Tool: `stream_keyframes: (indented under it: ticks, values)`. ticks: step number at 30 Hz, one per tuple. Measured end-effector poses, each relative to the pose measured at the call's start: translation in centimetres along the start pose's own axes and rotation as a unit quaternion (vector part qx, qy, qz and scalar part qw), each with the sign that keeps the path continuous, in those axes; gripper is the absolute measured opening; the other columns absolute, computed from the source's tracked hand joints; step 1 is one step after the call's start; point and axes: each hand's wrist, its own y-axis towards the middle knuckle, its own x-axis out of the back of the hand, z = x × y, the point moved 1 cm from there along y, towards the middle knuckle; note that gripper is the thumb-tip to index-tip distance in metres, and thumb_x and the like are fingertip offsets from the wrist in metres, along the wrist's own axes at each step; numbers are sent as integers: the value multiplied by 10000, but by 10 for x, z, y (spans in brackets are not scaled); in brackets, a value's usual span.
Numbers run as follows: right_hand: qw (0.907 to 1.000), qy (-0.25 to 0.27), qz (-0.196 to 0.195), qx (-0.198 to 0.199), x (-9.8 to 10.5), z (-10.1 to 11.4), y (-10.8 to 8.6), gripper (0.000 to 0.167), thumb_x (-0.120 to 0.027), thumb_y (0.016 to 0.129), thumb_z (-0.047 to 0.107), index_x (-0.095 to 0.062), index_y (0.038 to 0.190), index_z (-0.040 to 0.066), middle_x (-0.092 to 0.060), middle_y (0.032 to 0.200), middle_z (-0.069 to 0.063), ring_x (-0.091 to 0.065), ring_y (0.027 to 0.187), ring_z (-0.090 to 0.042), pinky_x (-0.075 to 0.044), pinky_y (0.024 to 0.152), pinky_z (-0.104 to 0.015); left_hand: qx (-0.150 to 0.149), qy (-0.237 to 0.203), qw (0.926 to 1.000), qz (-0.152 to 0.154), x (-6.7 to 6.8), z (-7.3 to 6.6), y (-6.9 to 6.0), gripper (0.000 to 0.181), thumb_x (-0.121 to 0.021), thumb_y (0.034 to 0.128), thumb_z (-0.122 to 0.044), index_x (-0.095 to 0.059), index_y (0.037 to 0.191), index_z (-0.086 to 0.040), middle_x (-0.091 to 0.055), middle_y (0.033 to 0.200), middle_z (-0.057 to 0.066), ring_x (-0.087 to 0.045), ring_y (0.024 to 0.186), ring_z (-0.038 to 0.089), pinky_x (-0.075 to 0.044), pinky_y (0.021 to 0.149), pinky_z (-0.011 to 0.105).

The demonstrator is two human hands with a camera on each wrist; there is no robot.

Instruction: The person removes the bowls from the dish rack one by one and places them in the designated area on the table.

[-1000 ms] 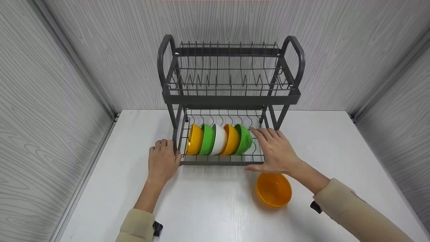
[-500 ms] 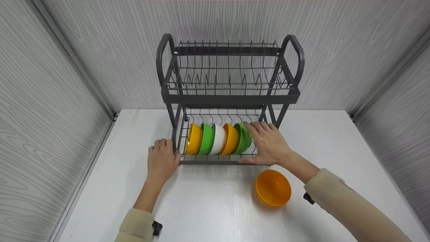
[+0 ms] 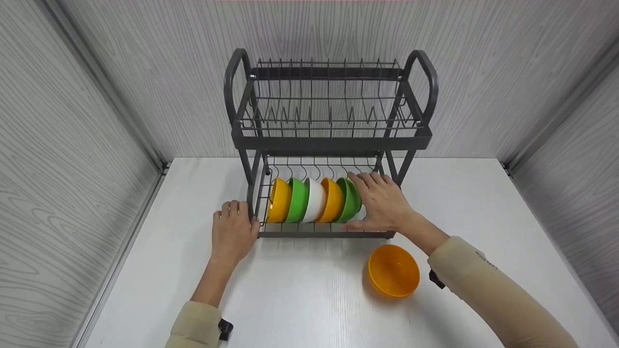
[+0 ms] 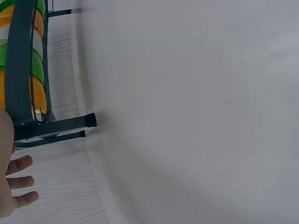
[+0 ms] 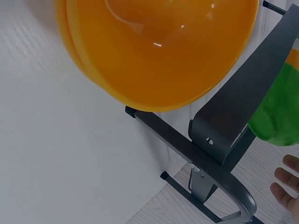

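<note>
A row of bowls stands on edge in the lower tier of the dark dish rack (image 3: pixel 332 143): a yellow bowl (image 3: pixel 279 200), a green bowl (image 3: pixel 297 200), a white bowl (image 3: pixel 315 200), an orange bowl (image 3: pixel 331 200) and a rightmost green bowl (image 3: pixel 348 200). My right hand (image 3: pixel 384 203) spreads over that last bowl's outer side, fingers toward its far rim, thumb low in front; contact is unclear. The left hand (image 3: pixel 234 234) holds the rack's left front corner, thumb inside the frame. Three outstretched fingers (image 4: pixel 21 181) show beyond the corner in the left wrist view.
Nested orange bowls (image 3: pixel 394 270) sit on the white tabletop (image 3: pixel 300 295), in front of the rack's right corner. Above the bowls runs the rack's upper wire tier (image 3: pixel 331 116). Grey panels (image 3: pixel 87 159) enclose the table behind and at both sides.
My right hand has moved left and slightly away from me, from beside the rightmost green bowl to over its outer side. The left hand and the bowls stay in place.
</note>
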Motion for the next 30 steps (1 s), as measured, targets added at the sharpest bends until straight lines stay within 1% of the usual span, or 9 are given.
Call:
stream_keyframes:
  ticks: [3, 7, 10, 15, 18, 23, 30]
  values:
    - [10000, -19, 30, 4, -2, 1, 2, 1221, -773, 690, 806, -376, 1599, 94, -588, 1467, -168, -578, 1332, -399, -511, 1129, -588, 10, -12, 10000, -37, 0, 0, 0, 359, -624, 995, -284, -576, 1157, 34, -662, 1184, 287, -616, 1187, 462, -539, 935, 565]
    - [10000, -83, 22, 14, -6, 2, 4, 1228, -742, 694, 836, -372, 1603, 97, -599, 1447, -172, -596, 1312, -402, -533, 1102, -579, -87, 35, 9998, -146, -1, -1, -1, 336, -607, 995, -266, -581, 1137, 37, -670, 1157, 287, -630, 1164, 462, -549, 905, 557]
    - [10000, -74, -15, -7, -9, 3, 6, 1229, -742, 691, 841, -377, 1602, 102, -608, 1435, -179, -604, 1315, -418, -528, 1107, -585, -138, 91, 9996, -210, -1, 0, -1, 326, -598, 994, -258, -582, 1129, 38, -675, 1132, 282, -638, 1144, 456, -553, 882, 548]
    - [9999, -65, 27, -87, -15, 5, 7, 1223, -773, 688, 816, -376, 1603, 107, -601, 1449, -196, -595, 1341, -457, -508, 1133, -597, -65, 91, 9999, -79, -1, -1, -1, 327, -596, 1006, -260, -580, 1153, 31, -671, 1142, 275, -636, 1160, 455, -552, 912, 547]
    - [9998, -93, 73, -133, -17, 6, 8, 1228, -776, 687, 818, -369, 1605, 110, -599, 1453, -195, -594, 1342, -454, -512, 1130, -591, -45, 57, 10000, -33, -1, -1, -2, 335, -603, 1006, -262, -580, 1160, 35, -669, 1147, 277, -630, 1165, 455, -548, 916, 548]
    - [9998, -131, 50, -148, -19, 8, 9, 1240, -772, 677, 834, -365, 1602, 115, -606, 1441, -189, -597, 1325, -432, -524, 1120, -571, -45, 67, 9999, -63, -1, -1, -2, 334, -613, 1004, -257, -582, 1160, 37, -667, 1146, 278, -628, 1160, 455, -543, 917, 545]
    - [9992, -342, -12, -183, -21, 7, 9, 1257, -722, 684, 880, -363, 1601, 98, -611, 1435, -173, -603, 1306, -395, -548, 1100, -531, -67, 110, 9999, -54, -2, -1, 0, 337, -597, 1006, -269, -580, 1157, 32, -664, 1149, 275, -626, 1153, 449, -546, 909, 543]
